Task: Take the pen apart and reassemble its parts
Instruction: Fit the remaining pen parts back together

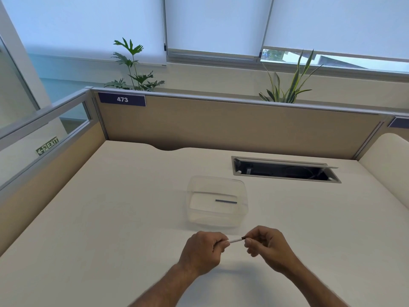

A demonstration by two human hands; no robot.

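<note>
I hold a thin white pen [236,240] between both hands, low over the desk near its front. My left hand [204,251] is closed around the pen's left part, which its fingers hide. My right hand [266,247] pinches the pen's dark right end [243,237] with thumb and fingers. Only a short white stretch of the barrel shows between the hands. A thin dark rod-like pen part [226,201] lies flat inside a clear plastic container [192,196], which stands just beyond my hands.
The cream desk [110,207] is bounded by tan partition walls at the back and left. An open cable hatch [285,169] is sunk into the desk at the back right. Plants stand behind the partition.
</note>
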